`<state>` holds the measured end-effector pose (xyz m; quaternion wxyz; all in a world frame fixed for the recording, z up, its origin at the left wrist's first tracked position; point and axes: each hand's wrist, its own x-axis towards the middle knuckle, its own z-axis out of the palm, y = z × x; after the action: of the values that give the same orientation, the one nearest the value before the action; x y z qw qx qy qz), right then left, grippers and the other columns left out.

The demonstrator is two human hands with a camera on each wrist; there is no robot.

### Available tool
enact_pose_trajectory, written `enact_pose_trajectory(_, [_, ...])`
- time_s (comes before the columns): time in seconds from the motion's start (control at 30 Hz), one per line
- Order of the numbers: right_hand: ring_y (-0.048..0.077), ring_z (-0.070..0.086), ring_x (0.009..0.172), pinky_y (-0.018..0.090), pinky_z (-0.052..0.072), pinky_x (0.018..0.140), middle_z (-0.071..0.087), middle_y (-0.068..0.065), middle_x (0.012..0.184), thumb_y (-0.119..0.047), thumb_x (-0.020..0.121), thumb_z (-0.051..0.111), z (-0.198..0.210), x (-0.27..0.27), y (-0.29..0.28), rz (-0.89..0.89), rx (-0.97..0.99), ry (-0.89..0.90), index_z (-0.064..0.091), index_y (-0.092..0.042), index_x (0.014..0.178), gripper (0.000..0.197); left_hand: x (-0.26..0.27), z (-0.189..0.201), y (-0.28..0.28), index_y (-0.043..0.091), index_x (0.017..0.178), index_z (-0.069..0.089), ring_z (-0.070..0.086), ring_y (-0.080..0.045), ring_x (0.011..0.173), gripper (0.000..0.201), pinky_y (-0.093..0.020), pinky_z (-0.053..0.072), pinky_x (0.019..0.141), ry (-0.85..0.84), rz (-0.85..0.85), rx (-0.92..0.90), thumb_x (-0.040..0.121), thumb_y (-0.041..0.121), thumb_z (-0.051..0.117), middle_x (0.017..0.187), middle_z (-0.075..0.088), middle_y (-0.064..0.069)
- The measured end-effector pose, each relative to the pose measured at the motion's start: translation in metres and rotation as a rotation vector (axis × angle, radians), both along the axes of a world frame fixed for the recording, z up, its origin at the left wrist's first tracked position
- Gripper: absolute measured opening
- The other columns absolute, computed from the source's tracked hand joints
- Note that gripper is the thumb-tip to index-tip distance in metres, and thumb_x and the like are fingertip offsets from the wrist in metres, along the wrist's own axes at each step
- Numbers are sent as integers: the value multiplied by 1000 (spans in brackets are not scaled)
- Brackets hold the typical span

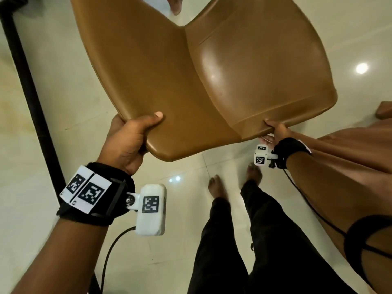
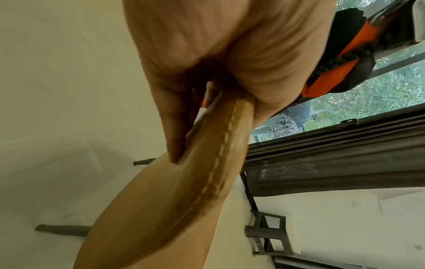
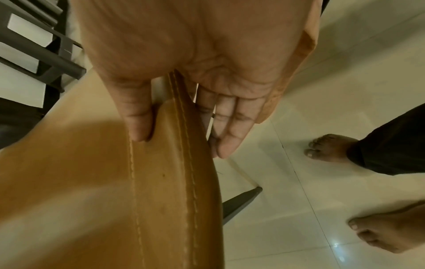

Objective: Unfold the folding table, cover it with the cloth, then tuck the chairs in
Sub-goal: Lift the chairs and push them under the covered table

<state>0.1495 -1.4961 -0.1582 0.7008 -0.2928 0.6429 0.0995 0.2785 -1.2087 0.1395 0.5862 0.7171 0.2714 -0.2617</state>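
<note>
A brown padded chair (image 1: 212, 81) fills the head view, tilted, with its near edge towards me. My left hand (image 1: 135, 132) grips that edge at the left, thumb on top and fingers underneath. My right hand (image 1: 273, 129) pinches the same edge at the right. In the left wrist view my left hand (image 2: 195, 112) wraps the stitched rim of the chair (image 2: 174, 209). In the right wrist view my right hand (image 3: 177, 138) has its thumb on top of the chair (image 3: 103, 182) and its fingers below. A brown cloth (image 1: 350, 158) hangs at the right.
A black bar (image 1: 27, 85) runs along the floor side at the left. My bare feet (image 1: 214, 187) stand on pale tiles below the chair. Dark chair legs (image 2: 59, 230) stick out underneath. A grey slatted frame (image 3: 46, 51) stands close by. Another person's foot (image 1: 176, 6) shows at the top.
</note>
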Motion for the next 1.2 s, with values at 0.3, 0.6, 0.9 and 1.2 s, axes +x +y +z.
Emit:
enact_pose_trajectory(0.3, [25, 69, 100, 33, 59, 53, 69, 11, 124, -11, 84, 77, -28, 5, 4, -176, -14, -139, 52, -7, 139, 60, 0, 2, -3, 7, 131, 54, 73, -20, 98, 51, -31, 59, 77, -64, 1, 16, 83, -5, 67, 114, 73, -5])
enact_pose_trajectory(0.6, [33, 69, 111, 42, 61, 65, 70, 15, 124, 0, 81, 75, -51, -1, 2, -267, -6, -251, 57, -9, 137, 60, 5, -18, 11, 5, 135, 51, 71, -25, 103, 64, -37, 60, 81, -188, -27, -18, 74, -1, 70, 121, 70, -8])
enact_pose_trajectory(0.9, [26, 71, 94, 41, 62, 76, 77, 6, 91, 3, 86, 70, -18, -33, 71, -212, 31, -341, 67, -11, 108, 26, -43, 11, 86, 5, 132, 55, 70, -22, 106, 54, -35, 59, 86, -273, -45, 13, 80, -2, 66, 119, 71, -6])
enact_pose_trajectory(1.2, [24, 73, 82, 37, 61, 64, 76, 7, 86, 8, 82, 71, 33, -129, 237, -149, -15, -437, 67, -8, 106, 29, -181, 51, 285, 8, 108, 72, 74, -12, 88, 22, -23, 60, 64, -177, 102, 38, 88, 9, 61, 109, 75, -3])
